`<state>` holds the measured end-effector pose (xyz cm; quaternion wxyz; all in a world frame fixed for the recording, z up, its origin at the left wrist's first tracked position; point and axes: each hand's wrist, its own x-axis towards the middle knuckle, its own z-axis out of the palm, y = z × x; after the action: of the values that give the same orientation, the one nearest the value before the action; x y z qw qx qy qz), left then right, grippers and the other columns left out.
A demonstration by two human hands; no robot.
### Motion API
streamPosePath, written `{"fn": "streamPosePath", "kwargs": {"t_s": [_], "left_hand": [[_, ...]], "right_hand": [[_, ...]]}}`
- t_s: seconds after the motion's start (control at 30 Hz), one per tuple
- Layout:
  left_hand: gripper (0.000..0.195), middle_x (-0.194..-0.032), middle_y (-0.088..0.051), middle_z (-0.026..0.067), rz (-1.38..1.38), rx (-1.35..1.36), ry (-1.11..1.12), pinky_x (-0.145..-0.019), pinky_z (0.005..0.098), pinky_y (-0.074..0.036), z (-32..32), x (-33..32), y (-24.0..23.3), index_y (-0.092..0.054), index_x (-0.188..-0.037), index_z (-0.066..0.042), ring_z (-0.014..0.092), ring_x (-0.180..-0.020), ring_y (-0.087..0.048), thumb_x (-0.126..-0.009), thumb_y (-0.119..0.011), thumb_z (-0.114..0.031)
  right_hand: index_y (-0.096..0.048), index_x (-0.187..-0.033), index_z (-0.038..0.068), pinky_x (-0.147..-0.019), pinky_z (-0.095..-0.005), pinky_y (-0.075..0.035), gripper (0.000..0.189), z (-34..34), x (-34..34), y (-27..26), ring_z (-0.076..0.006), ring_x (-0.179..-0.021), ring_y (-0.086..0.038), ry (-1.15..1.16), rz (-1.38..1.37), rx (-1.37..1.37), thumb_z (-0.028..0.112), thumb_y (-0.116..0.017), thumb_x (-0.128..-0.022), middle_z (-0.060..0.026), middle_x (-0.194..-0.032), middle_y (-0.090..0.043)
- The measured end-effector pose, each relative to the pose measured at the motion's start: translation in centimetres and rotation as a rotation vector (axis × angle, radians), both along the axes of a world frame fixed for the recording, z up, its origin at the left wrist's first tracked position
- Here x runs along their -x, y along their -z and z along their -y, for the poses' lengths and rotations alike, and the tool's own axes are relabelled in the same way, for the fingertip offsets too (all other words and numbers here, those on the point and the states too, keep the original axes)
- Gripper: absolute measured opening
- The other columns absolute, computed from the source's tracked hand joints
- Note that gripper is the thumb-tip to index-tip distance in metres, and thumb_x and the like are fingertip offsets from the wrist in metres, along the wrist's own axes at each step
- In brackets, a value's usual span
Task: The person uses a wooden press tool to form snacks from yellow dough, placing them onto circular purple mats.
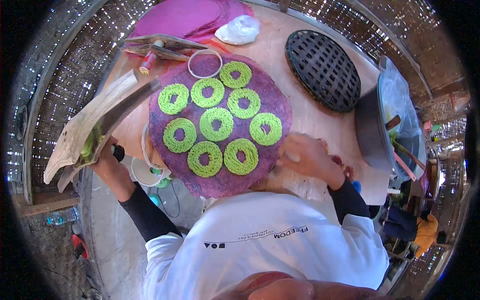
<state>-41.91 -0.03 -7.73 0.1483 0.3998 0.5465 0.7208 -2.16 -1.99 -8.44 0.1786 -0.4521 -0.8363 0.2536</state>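
At the left, my left hand (106,155) grips a two-part wooden press (90,123). Green dough (92,144) shows between its wooden halves, which are parted. In front of me a round purple sheet (221,186) lies on the table and reaches its near edge. Several lacy green dough rings (216,112) are spread over the sheet. A thin white hoop (190,67) rests at the sheet's far edge. My right hand (305,155) is blurred at the sheet's right edge with its fingers curled; whether it pinches anything cannot be made out.
A stack of purple sheets (172,17), another wooden tool (168,44) and a white plastic bag (240,30) lie at the table's far side. A dark woven tray (322,71) and a large pot (369,127) holding plastic and sticks stand right. Another person (425,232) is farther right.
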Motion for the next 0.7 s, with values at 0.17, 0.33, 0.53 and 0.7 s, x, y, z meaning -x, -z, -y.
{"fn": "streamPosePath", "kwargs": {"t_s": [0.17,0.33,0.53,0.7], "left_hand": [[0.012,-0.066,-0.052,0.0044,-0.001,-0.056,-0.016,-0.058,0.0233,-0.039,-0.7,-2.2,-1.0,-0.053,-0.077,0.0,0.012,-0.062,-0.049,-0.066,-0.056,-0.001],[0.01,-0.071,-0.055,0.0053,-0.006,-0.101,0.03,-0.057,0.0242,-0.041,-0.6,-3.3,-0.2,-0.055,-0.073,-0.001,0.014,-0.064,-0.051,-0.063,-0.058,0.0],[0.005,-0.07,-0.055,0.0051,0.051,-0.108,0.08,-0.062,0.0253,-0.041,-0.6,-4.6,-0.2,-0.055,-0.069,-0.002,0.014,-0.067,-0.051,-0.065,-0.056,0.001],[0.004,-0.072,-0.054,0.0054,0.031,-0.028,0.066,-0.066,0.0282,-0.04,-0.5,-4.8,0.0,-0.053,-0.07,-0.002,0.015,-0.068,-0.05,-0.066,-0.055,-0.001]], "right_hand": [[-0.055,-0.084,0.012,-0.072,-0.034,-0.037,0.02,2.8,1.8,2.4,-0.0199,-0.079,-0.049,-0.172,0.112,-0.187,0.021,-0.064,-0.068,-0.003,-0.078,-0.046],[-0.058,-0.087,0.015,-0.068,-0.0314,-0.036,0.02,3.3,2.2,3.3,-0.0167,-0.076,-0.048,-0.143,0.102,-0.268,0.022,-0.063,-0.069,-0.0005,-0.075,-0.045],[-0.061,-0.079,0.017,-0.063,-0.0292,-0.035,0.01,3.9,2.5,3.7,-0.0149,-0.071,-0.048,-0.125,0.037,-0.314,0.022,-0.061,-0.07,0.0014,-0.07,-0.046],[-0.06,-0.079,0.015,-0.061,-0.0313,-0.034,0.01,4.6,3.0,4.0,-0.0171,-0.068,-0.05,-0.021,-0.041,-0.219,0.017,-0.062,-0.07,-0.0002,-0.072,-0.047]]}}
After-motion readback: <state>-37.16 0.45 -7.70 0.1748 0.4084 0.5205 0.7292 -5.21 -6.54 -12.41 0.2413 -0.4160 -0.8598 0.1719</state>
